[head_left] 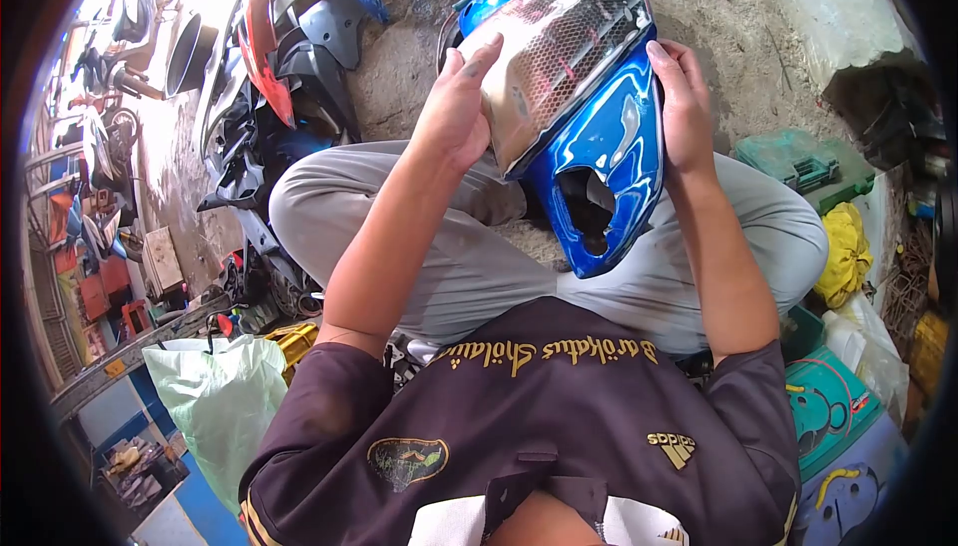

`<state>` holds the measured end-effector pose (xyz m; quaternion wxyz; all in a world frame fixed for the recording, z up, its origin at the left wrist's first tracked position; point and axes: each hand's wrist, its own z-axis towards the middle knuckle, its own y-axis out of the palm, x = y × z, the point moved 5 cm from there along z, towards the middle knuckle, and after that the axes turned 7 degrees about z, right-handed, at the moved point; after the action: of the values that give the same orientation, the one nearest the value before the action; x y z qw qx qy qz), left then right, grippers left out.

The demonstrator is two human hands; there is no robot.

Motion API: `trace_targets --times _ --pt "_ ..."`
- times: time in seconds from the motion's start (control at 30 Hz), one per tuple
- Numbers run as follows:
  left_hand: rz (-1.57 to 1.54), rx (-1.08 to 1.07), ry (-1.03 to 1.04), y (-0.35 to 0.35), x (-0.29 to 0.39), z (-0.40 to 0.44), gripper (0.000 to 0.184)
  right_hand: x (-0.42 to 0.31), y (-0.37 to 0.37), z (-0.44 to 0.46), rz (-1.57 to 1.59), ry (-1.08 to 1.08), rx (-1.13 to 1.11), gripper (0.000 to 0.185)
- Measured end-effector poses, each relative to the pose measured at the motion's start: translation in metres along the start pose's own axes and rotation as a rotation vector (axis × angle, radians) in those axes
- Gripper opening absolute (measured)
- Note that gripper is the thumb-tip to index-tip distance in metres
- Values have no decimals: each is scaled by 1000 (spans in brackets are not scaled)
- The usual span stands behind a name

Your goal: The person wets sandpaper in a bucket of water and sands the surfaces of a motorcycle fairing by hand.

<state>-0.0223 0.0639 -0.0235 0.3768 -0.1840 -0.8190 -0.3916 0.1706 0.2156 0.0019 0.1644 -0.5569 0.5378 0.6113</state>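
A glossy blue motorcycle fairing (619, 147) is held up over my crossed legs, its pointed end tilted toward me. A shiny clear cover with a honeycomb pattern (569, 72) fills its upper face, and an oval hole opens near the point. My left hand (461, 107) supports the left side, thumb and a finger showing along the cover's edge. On the right edge, my right hand (684, 97) grips the blue rim with the thumb on top; its other fingers are partly hidden behind.
Several loose body panels, including an orange one (261, 57), lie to the left. A pale green plastic bag (225, 396) stands at lower left. Rightward are a green case (798, 162), a yellow cloth (845, 247) and a teal toolbox (833, 406). A concrete block (838, 7) borders the upper right.
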Motion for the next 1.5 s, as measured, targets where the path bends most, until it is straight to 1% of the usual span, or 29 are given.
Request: trace_targets --times 0.1,0.2,0.3,0.4,0.5,0.53,0.63,0.73,0.8,0.87,0.9,1.0,1.03,1.13,1.17,1.27,1.3,1.33,1.4,1.43,1.5 --pt "78 -10 37 5 4 0 111 0 -1 -1 12 34 15 30" --pt "150 22 45 20 13 -15 107 3 -5 -1 12 38 48 31" --pt "221 98 102 18 17 -14 104 8 -8 1 0 39 94 31" --pt "408 149 118 2 15 -3 103 13 -14 3 35 99 89 32" --pt "649 136 201 9 5 -7 105 3 -7 -5 -36 74 112 34" --pt "626 133 212 15 0 -12 94 -1 -5 -7 -13 82 105 36" --pt "489 133 -19 24 -7 -25 94 -10 -1 -17 20 116 77 42" --pt "510 126 -86 7 -18 -14 95 -3 -2 -13 -73 159 102 41" --pt "708 121 -45 -10 -25 3 93 25 -23 5 -108 215 46 35" --pt "969 102 -26 -20 -28 17 91 51 -42 16 -186 241 76 33" --pt "1178 174 54 -26 -33 18 81 58 -44 17 -179 247 69 45" --pt "1743 158 -287 9 -4 -10 74 56 -50 29 -598 163 -29 62" --pt "1752 148 -290 16 4 -18 67 57 -49 31 -619 153 -20 74" --pt "1833 52 65 24 6 -34 62 48 -39 31 -690 171 -112 71" --pt "1868 -5 211 25 4 -39 68 49 -38 28 -728 109 -101 69" --pt "1175 -136 208 4 -29 -51 90 41 -25 14 -794 84 -158 67" --pt "1220 -136 211 0 -41 -56 102 34 -16 8 -876 37 -172 52" --pt "1295 -99 221 1 -43 -61 107 22 -7 2 -893 -17 -174 46" --pt "1222 -93 200 1 -44 -62 112 7 10 -7 -924 -124 -182 35" --pt "1227 -96 199 -1 -43 -59 118 5 13 -8 -877 -216 -227 22" --pt "1297 -105 171 -5 -41 -57 121 -12 36 -14 -969 -371 -425 19"
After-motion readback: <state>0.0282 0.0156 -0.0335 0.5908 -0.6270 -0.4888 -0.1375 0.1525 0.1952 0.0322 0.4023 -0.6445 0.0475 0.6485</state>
